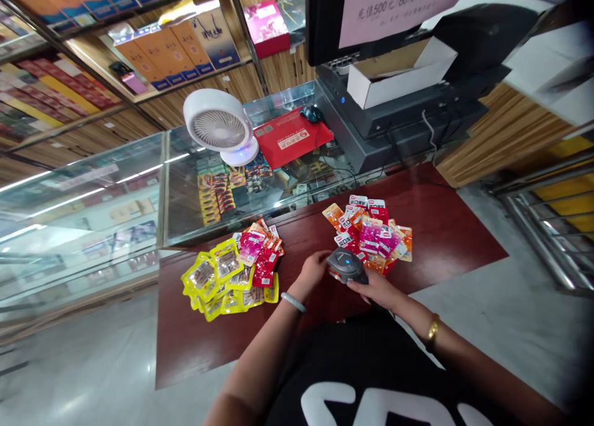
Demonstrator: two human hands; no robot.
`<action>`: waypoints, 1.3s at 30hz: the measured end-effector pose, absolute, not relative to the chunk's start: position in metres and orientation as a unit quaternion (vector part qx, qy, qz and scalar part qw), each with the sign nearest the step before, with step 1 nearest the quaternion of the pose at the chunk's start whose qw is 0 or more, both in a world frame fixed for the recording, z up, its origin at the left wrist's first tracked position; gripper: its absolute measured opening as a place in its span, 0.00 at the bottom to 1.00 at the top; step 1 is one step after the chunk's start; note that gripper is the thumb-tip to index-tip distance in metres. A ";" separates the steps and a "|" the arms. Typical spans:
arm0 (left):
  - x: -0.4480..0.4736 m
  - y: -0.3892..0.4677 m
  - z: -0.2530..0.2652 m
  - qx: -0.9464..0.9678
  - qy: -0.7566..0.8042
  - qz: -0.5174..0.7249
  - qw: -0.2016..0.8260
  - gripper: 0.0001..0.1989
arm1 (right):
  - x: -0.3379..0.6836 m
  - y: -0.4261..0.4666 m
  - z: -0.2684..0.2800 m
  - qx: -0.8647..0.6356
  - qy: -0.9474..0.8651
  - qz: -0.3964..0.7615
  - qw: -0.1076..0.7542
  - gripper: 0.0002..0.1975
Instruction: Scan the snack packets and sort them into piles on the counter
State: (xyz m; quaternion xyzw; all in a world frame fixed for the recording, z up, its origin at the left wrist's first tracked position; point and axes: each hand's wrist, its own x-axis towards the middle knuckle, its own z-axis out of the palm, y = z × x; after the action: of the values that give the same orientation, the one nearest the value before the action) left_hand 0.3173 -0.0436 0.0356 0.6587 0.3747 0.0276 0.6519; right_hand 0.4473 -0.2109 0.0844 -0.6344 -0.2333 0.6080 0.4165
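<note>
My right hand [378, 290] is wrapped round the grip of a dark grey barcode scanner [346, 265] with a blue light on top. Close against the scanner's left side, my left hand [315, 268] is closed in a pinch on a small snack packet [335, 275], mostly hidden under the scanner. Just beyond the scanner lies a loose heap of red, orange, pink and white snack packets [374, 234]. To the left, another pile holds yellow snack packets [227, 262] with red and pink packets [264, 265] at its right side.
Both piles lie on a dark red tabletop [185, 345]. Behind it stands a glass display counter [180, 209] bearing a white fan [220, 126], a red mat [292, 138] and a mouse [310, 113]. A monitor [322, 23] and an open white box [403, 76] are at the back right.
</note>
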 end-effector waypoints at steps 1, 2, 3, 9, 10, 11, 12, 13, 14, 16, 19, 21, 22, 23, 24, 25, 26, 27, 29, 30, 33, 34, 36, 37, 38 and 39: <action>0.309 -0.037 0.034 0.664 0.403 0.032 0.629 0.13 | 0.444 -0.207 0.083 -0.635 -0.242 0.610 0.408 0.22; 0.300 -0.030 0.033 0.665 0.429 0.036 0.611 0.13 | 0.440 -0.201 0.082 -0.637 -0.248 0.611 0.399 0.21; 0.292 -0.024 0.032 0.661 0.449 0.039 0.600 0.13 | 0.436 -0.196 0.081 -0.638 -0.252 0.613 0.393 0.21; 0.242 0.002 0.024 0.638 0.501 0.080 0.579 0.12 | 0.407 -0.152 0.081 -0.607 -0.285 0.644 0.367 0.21; 0.234 0.006 0.024 0.640 0.508 0.084 0.570 0.11 | 0.401 -0.145 0.082 -0.602 -0.288 0.647 0.370 0.20; 0.226 0.010 0.025 0.644 0.514 0.086 0.560 0.12 | 0.396 -0.139 0.082 -0.597 -0.285 0.650 0.374 0.19; 0.218 0.014 0.027 0.651 0.520 0.087 0.546 0.12 | 0.390 -0.132 0.082 -0.593 -0.282 0.652 0.378 0.18; 0.211 0.019 0.031 0.662 0.528 0.088 0.524 0.12 | 0.384 -0.126 0.083 -0.590 -0.279 0.655 0.381 0.16; 0.203 0.025 0.035 0.681 0.538 0.087 0.489 0.12 | 0.378 -0.121 0.083 -0.587 -0.277 0.657 0.382 0.15; 0.190 0.038 0.046 0.733 0.561 0.082 0.375 0.14 | 0.366 -0.111 0.084 -0.579 -0.278 0.662 0.387 0.14; 0.174 0.061 0.060 0.778 0.600 0.047 0.178 0.20 | 0.352 -0.099 0.084 -0.568 -0.275 0.671 0.390 0.15; 0.169 0.076 0.066 0.777 0.619 -0.005 0.117 0.24 | 0.344 -0.094 0.083 -0.564 -0.278 0.677 0.383 0.16; 0.167 0.082 0.069 0.774 0.623 -0.032 0.106 0.25 | 0.341 -0.092 0.081 -0.563 -0.284 0.679 0.377 0.17; 0.166 0.088 0.070 0.775 0.622 -0.053 0.101 0.25 | 0.338 -0.091 0.080 -0.562 -0.290 0.680 0.372 0.17; 0.165 0.092 0.072 0.779 0.617 -0.065 0.094 0.25 | 0.336 -0.090 0.078 -0.561 -0.295 0.680 0.369 0.17; 0.165 0.096 0.073 0.785 0.610 -0.069 0.087 0.24 | 0.335 -0.090 0.076 -0.561 -0.298 0.680 0.368 0.17; 0.163 0.099 0.074 0.791 0.603 -0.067 0.081 0.23 | 0.334 -0.090 0.074 -0.560 -0.299 0.679 0.368 0.17; 0.162 0.101 0.075 0.795 0.598 -0.063 0.077 0.21 | 0.334 -0.091 0.072 -0.560 -0.298 0.679 0.369 0.17; 0.158 0.102 0.076 0.791 0.601 -0.057 0.098 0.17 | 0.335 -0.093 0.070 -0.558 -0.291 0.680 0.375 0.18; 0.155 0.101 0.076 0.782 0.609 -0.050 0.122 0.14 | 0.336 -0.095 0.070 -0.559 -0.286 0.680 0.378 0.18; 0.151 0.091 0.070 0.735 0.634 0.017 0.240 0.10 | 0.342 -0.100 0.076 -0.561 -0.271 0.678 0.390 0.19; 0.152 0.085 0.067 0.717 0.634 0.054 0.285 0.09 | 0.345 -0.102 0.079 -0.561 -0.270 0.677 0.393 0.19; 0.157 0.071 0.059 0.688 0.614 0.129 0.364 0.09 | 0.349 -0.106 0.087 -0.557 -0.279 0.674 0.395 0.19; 0.162 0.063 0.055 0.678 0.601 0.161 0.392 0.09 | 0.352 -0.108 0.090 -0.559 -0.285 0.672 0.393 0.19; 0.168 0.056 0.051 0.669 0.589 0.186 0.413 0.09 | 0.354 -0.111 0.092 -0.562 -0.291 0.670 0.388 0.20; 0.175 0.050 0.048 0.662 0.580 0.205 0.428 0.10 | 0.356 -0.113 0.093 -0.567 -0.294 0.667 0.383 0.20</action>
State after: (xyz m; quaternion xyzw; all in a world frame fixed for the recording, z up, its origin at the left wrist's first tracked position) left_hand 0.1747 0.0497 0.0483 0.6621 0.5802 0.2051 0.4276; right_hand 0.3556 -0.1134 0.0932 -0.5674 -0.2939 0.6672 0.3828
